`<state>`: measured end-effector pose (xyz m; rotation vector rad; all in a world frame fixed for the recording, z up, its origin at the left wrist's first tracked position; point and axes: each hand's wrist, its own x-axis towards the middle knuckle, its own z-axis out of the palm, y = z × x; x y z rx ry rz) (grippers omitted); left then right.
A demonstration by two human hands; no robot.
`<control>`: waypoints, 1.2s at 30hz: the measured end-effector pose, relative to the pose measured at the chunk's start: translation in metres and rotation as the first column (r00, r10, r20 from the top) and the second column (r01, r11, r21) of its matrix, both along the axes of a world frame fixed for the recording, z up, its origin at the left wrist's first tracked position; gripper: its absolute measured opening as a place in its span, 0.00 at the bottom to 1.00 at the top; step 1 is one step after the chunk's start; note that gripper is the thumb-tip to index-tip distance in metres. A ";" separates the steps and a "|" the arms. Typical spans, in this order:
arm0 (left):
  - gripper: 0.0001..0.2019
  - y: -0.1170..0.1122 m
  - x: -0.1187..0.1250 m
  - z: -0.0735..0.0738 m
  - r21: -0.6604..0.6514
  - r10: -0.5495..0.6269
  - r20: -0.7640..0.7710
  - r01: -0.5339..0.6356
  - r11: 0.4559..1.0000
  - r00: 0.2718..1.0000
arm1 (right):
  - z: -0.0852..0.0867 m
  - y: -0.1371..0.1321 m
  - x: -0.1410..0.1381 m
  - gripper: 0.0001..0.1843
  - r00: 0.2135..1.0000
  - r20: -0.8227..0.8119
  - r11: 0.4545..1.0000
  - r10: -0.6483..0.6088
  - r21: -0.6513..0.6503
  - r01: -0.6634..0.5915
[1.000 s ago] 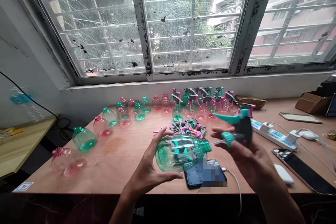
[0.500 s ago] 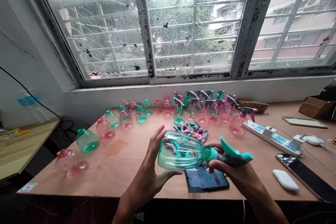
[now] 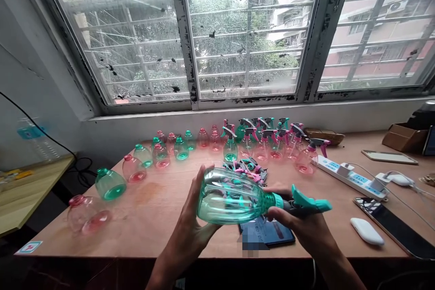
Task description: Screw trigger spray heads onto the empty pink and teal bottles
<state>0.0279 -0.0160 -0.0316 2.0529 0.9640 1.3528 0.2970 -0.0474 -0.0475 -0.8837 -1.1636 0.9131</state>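
Note:
A clear green spray bottle lies sideways in the air above the desk, its base toward the left. My left hand is wrapped round the base end. At the neck, my right hand grips the teal collar and the grey and teal spray head, which sits on the bottle's mouth. Behind the bottle, a pile of loose pink, grey and teal spray heads lies on the desk, partly hidden. Beneath it is a dark phone, partly covered by the bottle and my hands.
Several open red and green bottles stand at left, including a red bottle and a green bottle. Bottles with spray heads cluster at the back. A power strip, white case and black phone lie at right.
The bottle has shifted slightly left and its base end appears a little nearer. The spray head has turned slightly, and both hands keep their hold.

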 end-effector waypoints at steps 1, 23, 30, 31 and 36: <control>0.51 0.001 0.000 -0.002 0.023 0.043 -0.013 -0.042 0.999 0.999 | 0.001 -0.001 -0.002 0.18 1.000 -0.008 0.999 0.019 -0.026 -0.019; 0.48 0.006 0.001 0.003 -0.080 0.024 0.034 -0.021 0.997 0.999 | 0.005 0.001 -0.001 0.17 0.976 0.213 0.999 -0.043 0.034 0.036; 0.38 0.005 0.005 0.011 0.108 -0.027 0.151 0.011 0.994 0.988 | 0.008 0.001 -0.012 0.18 0.992 0.121 1.000 -0.027 0.000 0.027; 0.37 0.006 0.005 0.010 0.173 -0.024 0.124 0.002 0.985 0.992 | 0.008 0.000 -0.014 0.19 0.999 0.019 0.999 0.033 -0.026 -0.033; 0.41 0.008 0.004 0.002 0.133 -0.016 0.083 0.004 0.991 0.996 | 0.004 0.000 -0.013 0.17 0.997 -0.040 0.997 0.070 0.028 -0.069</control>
